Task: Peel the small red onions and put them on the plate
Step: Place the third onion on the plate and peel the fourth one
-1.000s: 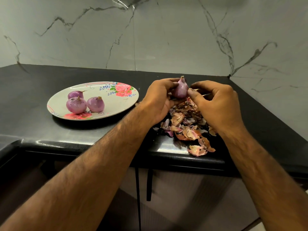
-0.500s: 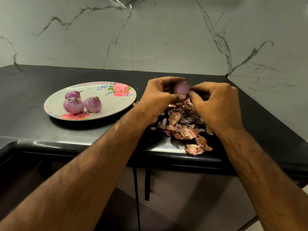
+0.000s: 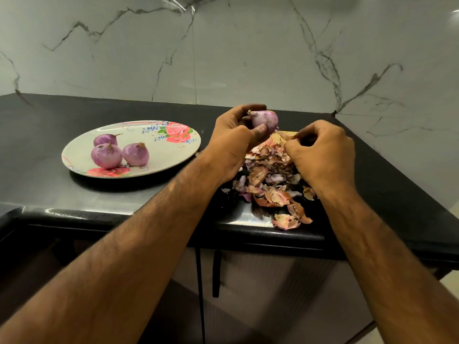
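My left hand [image 3: 232, 142] grips a small purple-red onion [image 3: 265, 119] between thumb and fingers, held up above the pile of peelings [image 3: 270, 180]. A little to the right, my right hand [image 3: 323, 155] pinches a dry strip of onion skin [image 3: 285, 134] that has come away from the onion. On the left stands a white plate with rose print [image 3: 173, 147]. Three peeled onions lie on it, one at the back [image 3: 105, 139], one in front [image 3: 106, 155] and one to the right [image 3: 136, 153].
The black countertop [image 3: 49, 135] ends in a front edge just below the peelings, with cabinet doors underneath. A marbled wall runs behind and turns a corner at the right.
My hands have drawn apart. The right hand pulled a strip of skin off to the right, and the onion, half hidden by fingers before, now shows in the left hand.
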